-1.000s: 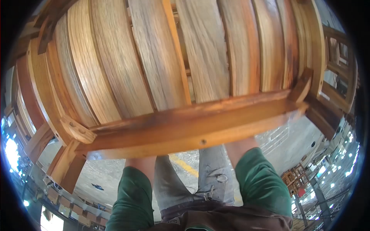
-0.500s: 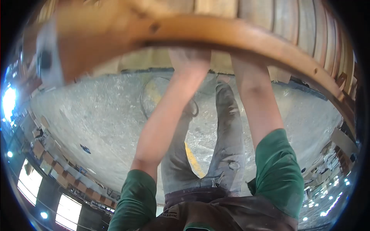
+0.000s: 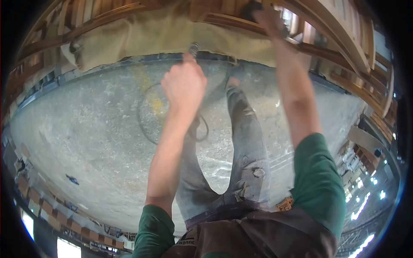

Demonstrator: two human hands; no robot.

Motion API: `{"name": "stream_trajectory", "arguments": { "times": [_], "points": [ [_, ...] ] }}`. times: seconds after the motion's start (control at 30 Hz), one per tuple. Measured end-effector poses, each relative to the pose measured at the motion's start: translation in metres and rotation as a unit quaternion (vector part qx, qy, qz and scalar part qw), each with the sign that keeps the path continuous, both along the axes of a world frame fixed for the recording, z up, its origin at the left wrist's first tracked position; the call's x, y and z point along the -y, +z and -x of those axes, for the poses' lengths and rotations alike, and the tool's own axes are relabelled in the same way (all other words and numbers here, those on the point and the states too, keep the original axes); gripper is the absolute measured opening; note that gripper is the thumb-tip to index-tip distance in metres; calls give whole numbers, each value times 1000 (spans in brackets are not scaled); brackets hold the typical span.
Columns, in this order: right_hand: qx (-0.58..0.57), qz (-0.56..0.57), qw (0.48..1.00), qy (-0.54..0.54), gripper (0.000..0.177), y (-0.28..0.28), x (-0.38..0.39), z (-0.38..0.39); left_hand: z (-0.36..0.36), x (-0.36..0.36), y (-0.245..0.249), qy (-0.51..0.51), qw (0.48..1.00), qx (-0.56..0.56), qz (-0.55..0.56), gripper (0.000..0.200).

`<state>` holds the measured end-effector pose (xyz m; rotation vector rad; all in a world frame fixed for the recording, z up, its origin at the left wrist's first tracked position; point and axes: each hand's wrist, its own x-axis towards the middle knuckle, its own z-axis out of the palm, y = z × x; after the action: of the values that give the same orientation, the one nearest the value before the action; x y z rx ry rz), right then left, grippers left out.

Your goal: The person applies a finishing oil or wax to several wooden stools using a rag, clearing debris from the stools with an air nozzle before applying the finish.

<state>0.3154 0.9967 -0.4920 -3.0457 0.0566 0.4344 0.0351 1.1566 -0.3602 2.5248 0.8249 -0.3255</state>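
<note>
My left hand [image 3: 184, 81] is closed in a fist over the floor, just in front of the cloth-covered edge. A small ribbed metal piece [image 3: 194, 48] sticks up past its thumb; the rest is hidden in the fist. Farther up and to the right, my right hand [image 3: 267, 20] is blurred and reaches among wooden parts. Its fingers appear wrapped around a dark object [image 3: 251, 10], whose kind I cannot make out. Beige cloth [image 3: 142, 41] drapes along the bench edge between the hands and the floor.
Curved wooden frame pieces [image 3: 333, 32] rise at the upper right. A thin dark hose [image 3: 140, 118] lies looped on the concrete floor [image 3: 94, 129] by my legs. A small dark object [image 3: 72, 179] lies at left, and stacked boxes [image 3: 51, 210] line the far left.
The large curved wooden piece that crossed the top of the view has left that place. My left hand has come back and down into the open; my right hand has moved up among the wooden parts.
</note>
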Motion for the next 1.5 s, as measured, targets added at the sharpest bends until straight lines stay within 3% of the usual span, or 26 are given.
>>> {"name": "stream_trajectory", "arguments": {
  "times": [0.03,0.07,0.13,0.23,0.3,0.33,0.37,0.43,0.57,0.6,0.7,0.77,0.83,0.9,0.97,1.03,1.07,1.1,1.13,1.17,1.2,1.27,1.3,1.37,1.43,1.5],
  "points": [
    [-23,-144,985,89,38,40,-26,33,-1,0,-2,18,999,32,1,16],
    [183,-84,975,96,47,-27,-41,18,-4,2,-5,41,997,65,0,18],
    [137,-171,938,268,55,-46,-82,32,-5,12,-3,50,994,101,12,20],
    [61,-285,896,336,50,-36,-38,19,1,30,-5,81,988,127,38,24],
    [146,-187,874,424,41,-24,19,1,7,47,-8,153,967,170,111,24],
    [65,-116,924,359,44,-15,52,-11,11,59,-9,168,965,166,118,24],
    [171,-87,922,337,43,-35,99,-31,13,70,-7,156,952,219,149,26],
    [180,104,943,260,47,-27,145,-57,2,85,2,144,933,277,182,27],
    [149,73,981,-105,50,-18,87,-110,-14,117,23,59,907,339,241,28],
    [151,68,982,-88,50,-9,51,-111,-18,121,31,38,897,348,271,28],
    [133,46,989,47,50,-6,-1,-104,-28,129,38,23,896,388,214,27],
    [78,-50,920,380,48,-24,12,-105,-30,124,44,47,915,347,199,26],
    [151,-57,853,496,51,-29,74,-90,-35,116,42,101,931,325,134,26],
    [176,46,926,332,50,-6,117,-68,-35,113,41,128,922,343,124,26],
    [194,66,978,44,50,-14,119,-93,-29,111,42,144,915,362,107,27],
    [103,90,990,-35,53,-21,71,-144,-14,118,44,147,911,364,128,28],
    [77,151,986,3,53,-11,34,-145,-5,123,41,153,910,364,124,28],
    [-42,249,949,191,48,-18,8,-170,4,129,34,162,909,361,133,28],
    [-65,185,967,164,47,36,-35,-112,13,136,29,168,907,358,144,29],
    [121,104,987,26,49,-21,-52,-128,21,145,26,169,906,360,142,29],
    [299,11,947,-118,52,-74,-72,-144,28,153,23,184,917,328,130,29],
    [226,34,962,146,51,-31,-106,-61,42,172,18,189,928,303,101,30],
    [109,-91,920,364,59,-35,-114,-65,50,186,16,195,929,296,107,30],
    [247,-258,840,408,42,-92,-138,-62,60,211,15,204,929,294,96,30],
    [14,-239,862,446,43,-35,-101,-31,73,239,25,204,935,264,117,29],
    [4,-2,802,597,39,16,-61,15,83,264,46,213,933,269,105,29]
  ]
}}
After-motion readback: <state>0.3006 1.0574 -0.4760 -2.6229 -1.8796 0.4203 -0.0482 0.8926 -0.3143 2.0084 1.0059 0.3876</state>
